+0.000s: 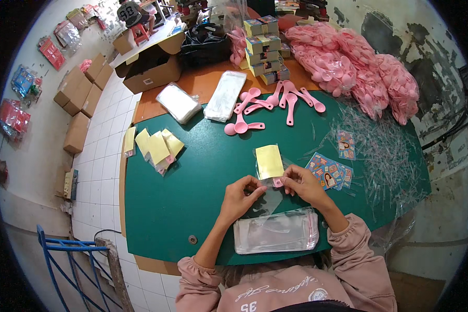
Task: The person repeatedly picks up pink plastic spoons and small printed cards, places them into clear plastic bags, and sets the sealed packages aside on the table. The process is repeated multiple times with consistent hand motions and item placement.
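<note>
Between my hands is a clear plastic bag (271,200) with a pale yellow card (270,161) inside and a bit of pink spoon (278,182) showing at its near end. My left hand (241,196) pinches the bag's near left edge between thumb and fingers. On the other side my right hand (304,185) is closed on the bag beside the pink piece. A stack of clear bags (275,233) lies just in front of my body. To the right of my right hand, printed cards (329,174) are fanned out, partly overlapping.
Loose pink spoons (291,108) lie beyond my hands, near two bag stacks (225,96). Packed yellow-card bags (159,147) sit left. Clear plastic strips (387,161) litter the right side. Card bundles (262,52) and bagged spoons (348,62) pile at the back; a blue metal frame (70,248) stands lower left.
</note>
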